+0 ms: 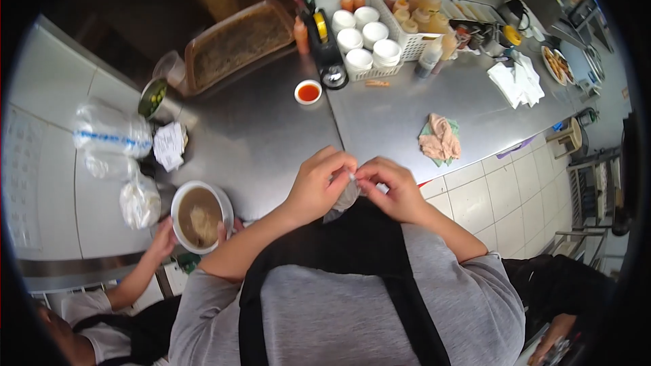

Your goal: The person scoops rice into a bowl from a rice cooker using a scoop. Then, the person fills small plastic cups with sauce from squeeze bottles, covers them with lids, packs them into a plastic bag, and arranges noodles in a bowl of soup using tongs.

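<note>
Close to my chest, at the steel counter's front edge, both my hands work on a small clear plastic bag (348,198). My left hand (320,183) pinches one side of its gathered top. The fingers of my right hand (392,188) are closed on the other side, almost touching the left fingertips. The bag hangs below my fingers against my black apron (339,244); its contents are too blurred to name. Beyond my hands, a small white cup of red sauce (308,92) stands on the counter.
At left, another person's hands hold a bowl of brown soup (198,217). A brown tray (237,44), a tape dispenser (330,61), stacked white cups (359,37) and a sauce-bottle basket (413,27) line the back. A crumpled cloth (441,139) lies right.
</note>
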A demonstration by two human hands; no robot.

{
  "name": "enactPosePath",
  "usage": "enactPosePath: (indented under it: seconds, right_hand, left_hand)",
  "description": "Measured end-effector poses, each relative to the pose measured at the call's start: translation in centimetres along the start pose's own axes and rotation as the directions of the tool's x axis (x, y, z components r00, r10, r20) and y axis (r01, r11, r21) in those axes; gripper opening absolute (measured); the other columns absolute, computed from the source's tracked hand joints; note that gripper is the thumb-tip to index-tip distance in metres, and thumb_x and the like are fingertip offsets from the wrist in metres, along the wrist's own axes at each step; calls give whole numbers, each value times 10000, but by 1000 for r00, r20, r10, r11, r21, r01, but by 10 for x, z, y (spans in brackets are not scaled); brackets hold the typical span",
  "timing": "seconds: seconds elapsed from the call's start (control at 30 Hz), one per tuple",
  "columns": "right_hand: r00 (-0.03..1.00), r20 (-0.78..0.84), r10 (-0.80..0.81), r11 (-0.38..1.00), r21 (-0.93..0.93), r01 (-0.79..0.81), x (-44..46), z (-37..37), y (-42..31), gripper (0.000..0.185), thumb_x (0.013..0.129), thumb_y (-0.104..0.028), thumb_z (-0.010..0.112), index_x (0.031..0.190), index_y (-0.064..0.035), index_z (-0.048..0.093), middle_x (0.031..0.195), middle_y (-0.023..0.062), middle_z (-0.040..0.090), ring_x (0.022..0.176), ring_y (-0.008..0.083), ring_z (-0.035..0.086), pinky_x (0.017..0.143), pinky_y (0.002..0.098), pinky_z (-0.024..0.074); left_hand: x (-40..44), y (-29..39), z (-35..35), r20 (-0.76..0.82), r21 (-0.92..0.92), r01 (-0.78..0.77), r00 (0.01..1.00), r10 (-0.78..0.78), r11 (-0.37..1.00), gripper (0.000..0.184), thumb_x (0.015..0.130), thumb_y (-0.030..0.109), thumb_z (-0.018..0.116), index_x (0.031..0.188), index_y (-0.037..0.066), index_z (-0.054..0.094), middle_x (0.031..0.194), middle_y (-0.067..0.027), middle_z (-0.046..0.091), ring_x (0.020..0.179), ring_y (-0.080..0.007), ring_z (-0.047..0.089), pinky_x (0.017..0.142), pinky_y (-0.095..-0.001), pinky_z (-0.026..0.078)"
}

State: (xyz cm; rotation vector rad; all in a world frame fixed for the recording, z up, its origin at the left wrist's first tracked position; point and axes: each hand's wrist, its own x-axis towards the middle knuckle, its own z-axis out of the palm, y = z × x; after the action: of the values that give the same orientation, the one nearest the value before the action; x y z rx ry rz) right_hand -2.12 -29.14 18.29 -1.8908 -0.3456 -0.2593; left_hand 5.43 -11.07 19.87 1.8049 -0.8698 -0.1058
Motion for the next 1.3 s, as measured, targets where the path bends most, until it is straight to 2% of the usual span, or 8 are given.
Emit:
enactPosePath:
  seconds: [0.17, 0.43, 0.73, 0.8, 0.93, 1.07, 1.1, 1.3]
  right_hand:
    - [938, 56, 342, 816, 477, -326, -4, 3, 8, 155, 868, 46, 656, 1017, 13, 632, 964, 67, 618, 789, 118, 625, 691, 243, 532]
    - [949, 56, 311, 703, 658, -269, -13, 9, 18, 86, 911, 42, 604, 987, 4, 619, 931, 60, 621, 752, 113, 622, 688, 246, 526]
    - [932, -65, 357, 814, 512, -276, -6, 11, 22, 5, 930, -19, 606, 926, -17, 608, 866, 55, 611, 733, 115, 590, 648, 243, 484]
    - [980, -175, -89, 984, -171, 59, 1, 9, 16, 35, 895, -12, 637, 877, -23, 609, 829, 76, 601, 724, 166, 586, 627, 260, 467]
    - [903, -199, -382, 886, -358, 295, 11, 2, -4, 81, 834, 29, 662, 842, -37, 615, 814, 86, 592, 696, 231, 579, 615, 299, 470]
    - [941, 24, -336, 863, -393, 318, 24, -9, -16, 200, 775, -24, 746, 929, -37, 620, 917, 105, 616, 877, 291, 602, 778, 380, 486]
    - [987, 5, -161, 942, -296, 155, 23, -7, -16, 458, 705, -128, 828, 1084, -29, 590, 1042, 119, 619, 1009, 308, 598, 880, 402, 467]
    - [938, 219, 270, 955, -182, -233, 30, 26, 5, 646, 668, -136, 849, 1216, -12, 530, 1105, 114, 641, 1034, 231, 632, 881, 334, 490]
  left_hand:
    - [-3, -12, 9, 50, -93, -26, 998, 31, 995, 132, 791, -38, 633, 878, 60, 649, 801, -67, 579, 700, -195, 586, 624, -303, 456]
    - [-1, -17, 6, 160, -132, -71, 983, 91, 989, 160, 807, -18, 645, 909, 103, 668, 831, -49, 592, 758, -215, 609, 653, -317, 481]
    - [-6, -16, 7, 120, -222, -142, 978, 172, 965, 138, 803, 53, 686, 864, 49, 563, 844, -47, 571, 791, -218, 602, 715, -317, 483]
    - [-3, -21, 9, 151, -198, -66, 984, 97, 978, 140, 799, 54, 684, 856, 42, 557, 829, -51, 572, 781, -223, 600, 700, -325, 480]
    - [1, -27, 12, 175, -166, -55, 981, 84, 985, 169, 793, 86, 702, 850, 33, 552, 773, -66, 573, 737, -238, 593, 653, -346, 468]
    - [-4, -30, 12, 162, -233, -33, 984, 72, 972, 168, 797, 95, 703, 865, 32, 562, 781, -75, 593, 728, -234, 601, 651, -340, 475]
    - [-7, -34, 13, 106, -219, -17, 994, 41, 976, 160, 801, 93, 701, 872, 34, 570, 808, -75, 611, 746, -226, 612, 665, -330, 482]
    - [-11, -35, -2, -9, -304, 13, 1000, -16, 953, 230, 797, 99, 716, 971, 43, 576, 936, -81, 661, 864, -224, 654, 771, -320, 502]
